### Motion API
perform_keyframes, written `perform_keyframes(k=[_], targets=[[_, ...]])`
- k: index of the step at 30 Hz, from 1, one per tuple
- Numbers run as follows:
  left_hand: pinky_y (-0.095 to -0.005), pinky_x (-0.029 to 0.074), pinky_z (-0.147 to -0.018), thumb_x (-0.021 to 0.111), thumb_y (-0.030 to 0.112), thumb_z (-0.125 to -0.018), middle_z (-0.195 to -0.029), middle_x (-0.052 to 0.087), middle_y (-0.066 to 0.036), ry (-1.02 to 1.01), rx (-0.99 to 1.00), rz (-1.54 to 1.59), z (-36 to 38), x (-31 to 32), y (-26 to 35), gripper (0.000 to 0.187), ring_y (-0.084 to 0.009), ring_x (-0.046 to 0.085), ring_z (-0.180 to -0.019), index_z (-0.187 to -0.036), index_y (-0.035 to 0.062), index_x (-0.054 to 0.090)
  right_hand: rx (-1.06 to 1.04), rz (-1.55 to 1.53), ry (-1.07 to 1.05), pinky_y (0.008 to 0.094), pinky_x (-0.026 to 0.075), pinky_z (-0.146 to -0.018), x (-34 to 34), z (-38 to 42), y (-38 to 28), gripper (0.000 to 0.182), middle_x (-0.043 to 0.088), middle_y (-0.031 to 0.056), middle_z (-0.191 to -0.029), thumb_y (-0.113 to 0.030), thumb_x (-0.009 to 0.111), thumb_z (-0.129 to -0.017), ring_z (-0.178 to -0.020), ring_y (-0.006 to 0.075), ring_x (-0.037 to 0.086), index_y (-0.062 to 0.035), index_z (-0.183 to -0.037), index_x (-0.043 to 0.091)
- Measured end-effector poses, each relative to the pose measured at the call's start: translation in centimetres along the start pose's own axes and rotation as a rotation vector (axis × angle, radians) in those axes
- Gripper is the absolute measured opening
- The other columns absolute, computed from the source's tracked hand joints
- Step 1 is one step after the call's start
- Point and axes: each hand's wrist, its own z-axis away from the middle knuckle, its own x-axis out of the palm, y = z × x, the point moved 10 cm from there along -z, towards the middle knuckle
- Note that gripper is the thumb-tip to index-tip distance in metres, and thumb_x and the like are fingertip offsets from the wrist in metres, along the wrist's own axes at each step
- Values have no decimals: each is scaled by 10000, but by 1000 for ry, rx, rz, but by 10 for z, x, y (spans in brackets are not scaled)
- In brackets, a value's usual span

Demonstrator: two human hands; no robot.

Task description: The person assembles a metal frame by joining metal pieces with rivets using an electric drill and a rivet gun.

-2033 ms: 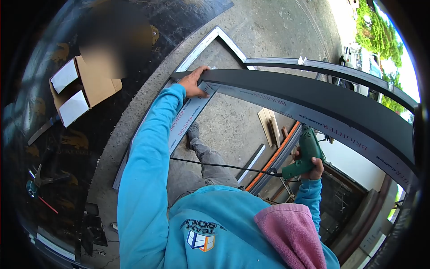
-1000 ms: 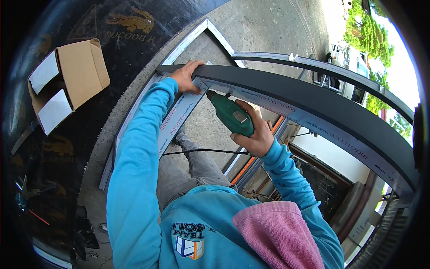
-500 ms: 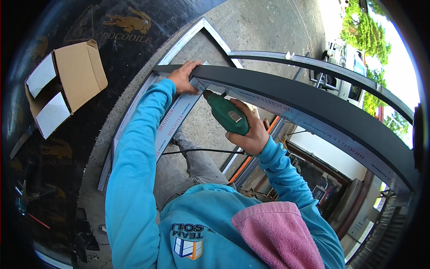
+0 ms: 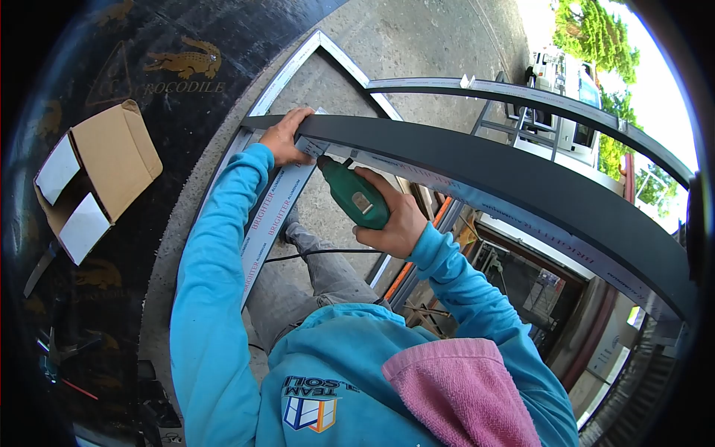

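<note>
My right hand (image 4: 401, 223) is wrapped around a green power drill (image 4: 353, 194). The drill's dark chuck points up and left at the inner corner of a dark grey aluminium frame, close to the joint; a bit cannot be made out. At that corner my left hand (image 4: 283, 140) grips the frame, fingers over the long dark bar (image 4: 447, 153) and thumb near the joint. A shorter bar (image 4: 277, 205) with film printed "BRIGHTER ALUMINUM" runs down from the corner toward my legs. A black cord (image 4: 328, 252) passes below the drill.
An opened cardboard box (image 4: 112, 164) sits on a black crocodile-printed board (image 4: 186, 112) to the left. Other frame bars (image 4: 521, 99) stand beyond the long bar. A pink towel (image 4: 454, 387) hangs on my front. A white vehicle (image 4: 570, 93) is parked at the upper right.
The view has shifted slightly, so the frame, both hands and the drill appear further left. The drill stays at the same corner, and both grips look unchanged.
</note>
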Motion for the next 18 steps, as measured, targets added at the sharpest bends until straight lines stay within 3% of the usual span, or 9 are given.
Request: perform_keyframes(k=[2, 12, 18], targets=[[-379, 377, -1036, 843, 203, -524, -1410, 332, -98, -6, -1, 3, 0, 1, 0, 987, -324, 437, -1223, -1359, 149, 319, -28, 56, -14, 413, 482, -789, 1, -4, -3, 797, 614, 244, -997, -236, 661, -588, -868, 400, 620, -46, -1315, 397], [-378, 388, -1029, 843, 166, -517, -1396, 347, -93, -1, 9, -2, 1, 3, 7, 974, -323, 444, -1215, -1347, 133, 334, -108, 74, 32, 413, 494, -743, -3, -6, -7, 790, 620, 255, -935, -242, 656, -596, -813, 402, 628, -28, -1311, 397], [-368, 395, -1023, 841, 155, -514, -1373, 376, -93, -8, -5, 2, 1, -2, 11, 967, -317, 454, -1204, -1342, 127, 342, -43, 40, 1, 418, 493, -741, -2, -7, -5, 789, 621, 249, -928, -237, 652, -595, -808, 407, 623, -24, -1311, 397]])
